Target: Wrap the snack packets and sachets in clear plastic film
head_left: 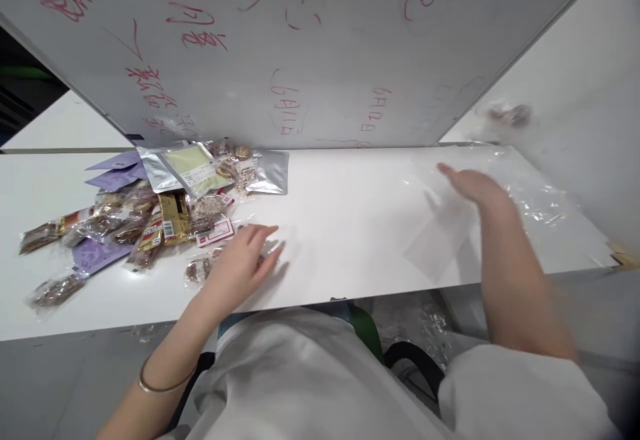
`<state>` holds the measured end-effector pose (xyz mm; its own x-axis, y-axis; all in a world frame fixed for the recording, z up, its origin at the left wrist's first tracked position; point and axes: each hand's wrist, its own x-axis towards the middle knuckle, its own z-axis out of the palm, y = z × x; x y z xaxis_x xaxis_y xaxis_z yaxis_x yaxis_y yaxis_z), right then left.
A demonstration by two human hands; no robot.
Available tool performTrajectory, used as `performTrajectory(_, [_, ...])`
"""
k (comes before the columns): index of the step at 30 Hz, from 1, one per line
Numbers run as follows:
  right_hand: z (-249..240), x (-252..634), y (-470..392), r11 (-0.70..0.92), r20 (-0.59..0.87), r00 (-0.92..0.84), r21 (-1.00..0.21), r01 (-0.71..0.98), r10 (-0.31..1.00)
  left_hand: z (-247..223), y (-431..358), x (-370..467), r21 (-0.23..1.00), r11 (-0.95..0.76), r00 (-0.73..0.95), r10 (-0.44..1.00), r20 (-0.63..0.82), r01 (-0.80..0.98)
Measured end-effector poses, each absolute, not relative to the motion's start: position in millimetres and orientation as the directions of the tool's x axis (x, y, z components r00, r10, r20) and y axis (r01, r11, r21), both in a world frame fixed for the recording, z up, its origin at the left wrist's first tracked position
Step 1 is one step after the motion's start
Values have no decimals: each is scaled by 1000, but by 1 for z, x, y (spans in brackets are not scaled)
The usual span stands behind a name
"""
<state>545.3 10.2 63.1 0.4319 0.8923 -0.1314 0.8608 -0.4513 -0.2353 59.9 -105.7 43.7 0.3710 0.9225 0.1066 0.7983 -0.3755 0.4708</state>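
My left hand [245, 260] hovers at the right edge of a heap of wrapped snacks, thumb and finger apart. Partly beneath it lies a clear packet of brown pieces [199, 269]; whether they touch, I cannot tell. Beside it is a white label with a red border [216, 232]. On the right, my right hand [470, 185] is smeared by motion over clear plastic bags [537, 203]. One digit points left; the other fingers are hidden. A flat transparent bag [435, 243] lies just left of that wrist, and its contact with the hand is unclear.
The heap holds gold packets [174, 217], purple pouches [117, 173], a silver pouch [273, 172] and a pale green pouch [193, 168]. A whiteboard [330, 47] with red writing stands behind the white table [340, 227]. Another small packet [510, 115] lies beyond, right.
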Motion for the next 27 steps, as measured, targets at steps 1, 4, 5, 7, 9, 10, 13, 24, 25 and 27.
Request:
performTrajectory(1, [50, 524, 6, -529, -216, 496, -138, 837, 841, 38, -111, 62, 368, -390, 382, 919, 98, 844])
performTrajectory(4, [9, 460, -18, -466, -176, 452, -44, 884, 874, 17, -128, 64, 143, -363, 354, 931, 88, 921])
performTrajectory(5, [-1, 444, -26, -411, -132, 405, -23, 911, 905, 10, -132, 64, 110, -358, 349, 933, 92, 927])
performTrajectory(7, [-15, 423, -38, -300, -74, 297, -22, 954, 952, 1, -134, 62, 105, -380, 371, 924, 90, 919])
performTrajectory(9, [-21, 413, -42, -195, -64, 190, -82, 977, 980, -4, -128, 60, 152, -447, 440, 895, 78, 881])
performTrajectory(10, [-21, 409, -41, -146, -63, 140, -118, 982, 988, -4, -124, 60, 179, -489, 484, 872, 72, 854])
performTrajectory(13, [-22, 393, -33, 15, -37, -23, -209, 978, 999, -5, -107, 61, 230, -584, 585, 808, 74, 778])
performTrajectory(24, [7, 294, -67, 695, 66, -845, -604, 390, 531, 1, -100, 52, 158, -605, 571, 793, 213, 781])
performTrajectory(25, [14, 297, -72, 677, 92, -829, -629, 382, 552, 4, -102, 52, 165, -667, 643, 744, 178, 726])
performTrajectory(27, [29, 314, -74, 565, 136, -638, -626, 537, 758, 9, -107, 53, 207, -759, 760, 644, 92, 618])
